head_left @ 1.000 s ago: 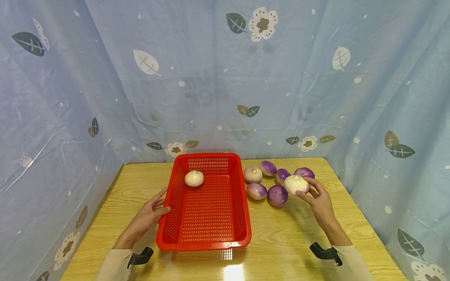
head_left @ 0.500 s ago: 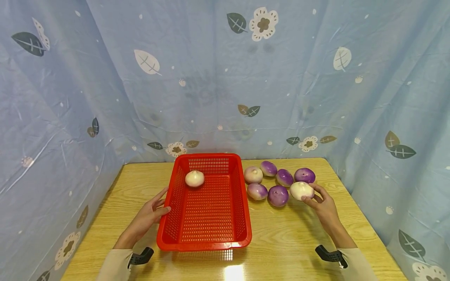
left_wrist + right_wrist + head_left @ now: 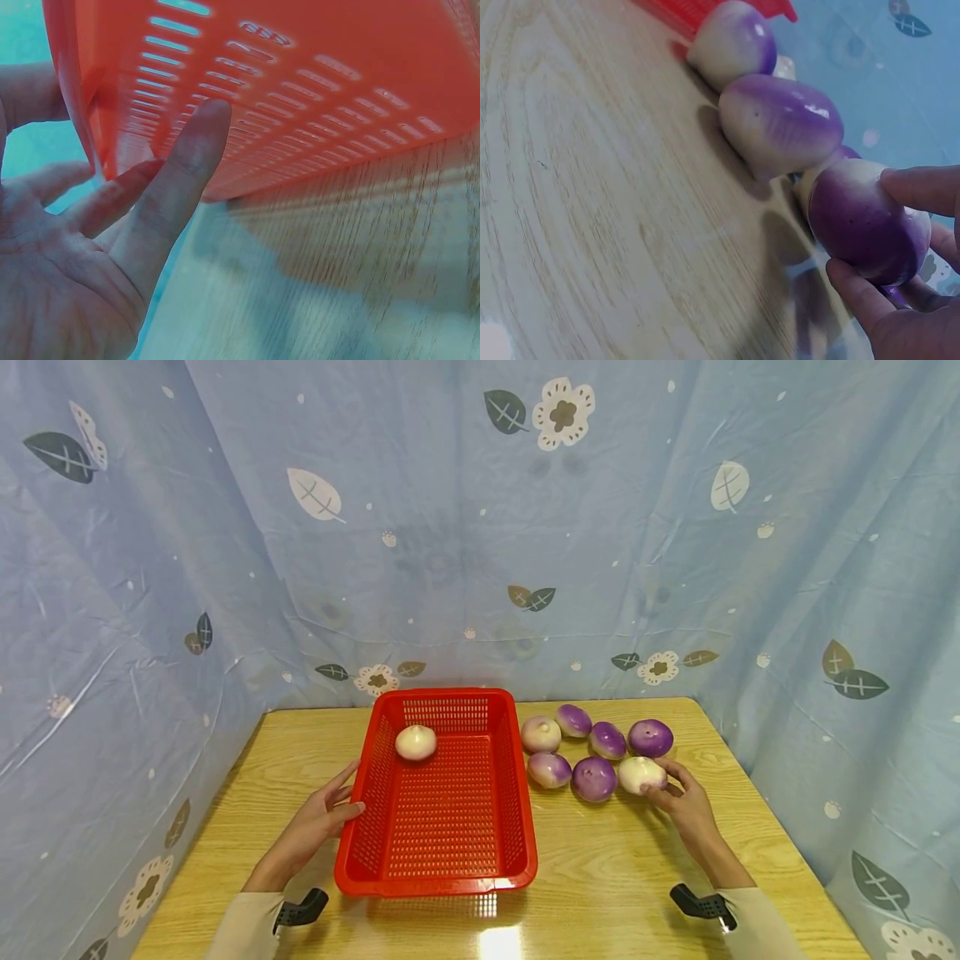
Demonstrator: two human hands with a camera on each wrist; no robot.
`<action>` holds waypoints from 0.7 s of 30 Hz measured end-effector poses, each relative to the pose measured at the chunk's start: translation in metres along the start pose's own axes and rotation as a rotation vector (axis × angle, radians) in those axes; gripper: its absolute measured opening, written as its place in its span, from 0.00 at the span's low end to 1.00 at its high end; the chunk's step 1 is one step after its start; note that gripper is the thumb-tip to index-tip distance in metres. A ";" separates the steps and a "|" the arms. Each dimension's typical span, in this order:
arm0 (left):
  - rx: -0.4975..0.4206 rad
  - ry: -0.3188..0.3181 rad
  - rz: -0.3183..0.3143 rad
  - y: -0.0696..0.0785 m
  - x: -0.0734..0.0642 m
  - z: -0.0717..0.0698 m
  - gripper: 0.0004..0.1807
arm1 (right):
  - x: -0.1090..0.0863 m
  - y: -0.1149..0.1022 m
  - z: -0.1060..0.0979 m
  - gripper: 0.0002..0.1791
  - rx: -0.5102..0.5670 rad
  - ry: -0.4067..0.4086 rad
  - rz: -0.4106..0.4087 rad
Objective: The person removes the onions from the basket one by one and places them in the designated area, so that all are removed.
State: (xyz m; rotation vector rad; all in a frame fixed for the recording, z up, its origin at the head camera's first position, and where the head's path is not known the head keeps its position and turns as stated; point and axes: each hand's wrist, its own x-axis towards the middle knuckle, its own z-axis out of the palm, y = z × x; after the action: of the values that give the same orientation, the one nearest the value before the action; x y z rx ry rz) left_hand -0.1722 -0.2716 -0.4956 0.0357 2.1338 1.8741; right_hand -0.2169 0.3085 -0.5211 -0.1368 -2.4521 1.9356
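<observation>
In the head view my left hand (image 3: 318,818) grips the left side of a red plastic basket (image 3: 442,885). The left wrist view has fingers (image 3: 187,150) against the slotted outer wall (image 3: 330,82), the thumb passing behind the rim. One white turnip (image 3: 416,742) lies inside, toward the back left corner. My right hand (image 3: 690,802) holds a white and purple turnip (image 3: 641,774) between thumb and fingers, low at the near right of a group. Seen from the right wrist, the held turnip (image 3: 866,217) shows its purple side, with a purple-topped turnip (image 3: 780,124) just beyond.
Several purple and white turnips cluster right of the basket, among them a pale turnip (image 3: 541,734) near its rim and a purple turnip (image 3: 650,738) at the right. A wooden table (image 3: 607,877) bears everything; a blue patterned curtain (image 3: 465,527) stands behind and at both sides.
My right hand has carried its turnip a little right and toward me, then down, uncovering the purple turnips behind it. The left hand and basket have stayed put.
</observation>
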 end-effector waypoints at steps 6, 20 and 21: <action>-0.009 0.013 -0.010 0.000 0.001 0.000 0.43 | 0.001 0.003 0.001 0.35 -0.023 -0.009 0.031; -0.004 -0.025 0.024 0.005 -0.003 0.002 0.42 | 0.000 0.006 0.003 0.37 -0.056 -0.062 0.105; -0.006 -0.027 0.025 0.005 -0.003 0.002 0.42 | 0.000 0.005 0.002 0.37 -0.065 -0.069 0.117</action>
State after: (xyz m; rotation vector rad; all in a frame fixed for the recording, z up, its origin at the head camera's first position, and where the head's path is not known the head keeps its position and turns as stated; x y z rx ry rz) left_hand -0.1697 -0.2694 -0.4900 0.0865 2.1193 1.8828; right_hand -0.2166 0.3076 -0.5268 -0.2220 -2.6087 1.9363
